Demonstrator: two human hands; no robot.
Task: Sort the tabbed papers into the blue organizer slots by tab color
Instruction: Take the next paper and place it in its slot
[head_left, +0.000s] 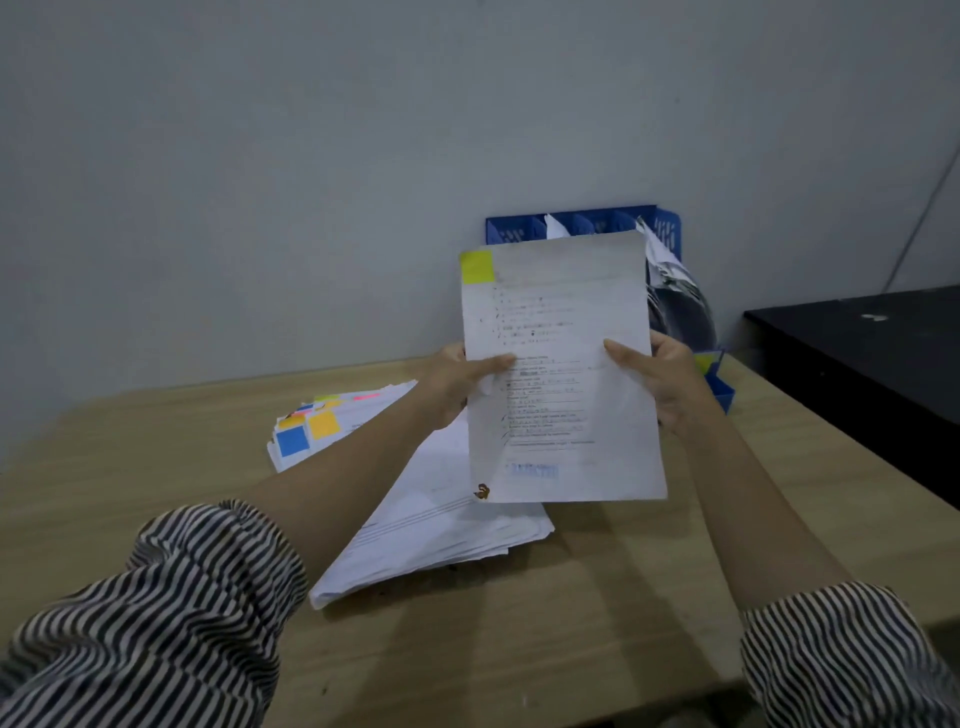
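1. The held paper is a thin, light, floppy printed sheet, possibly a few sheets together, which I judge will sag or crease if taken by one corner; it is best held at both long edges around mid-height
2. The left hand pinches the left edge, thumb on the front; the right hand pinches the right edge in the same way
3. It is held up above the wooden table, in front of the blue organizer at the far wall, hiding most of its slots
4. Its long axis runs near to far, almost upright; the yellow tab sits at the far left corner, printed face towards the person
5. The stack of tabbed papers lies on the table, left and nearer
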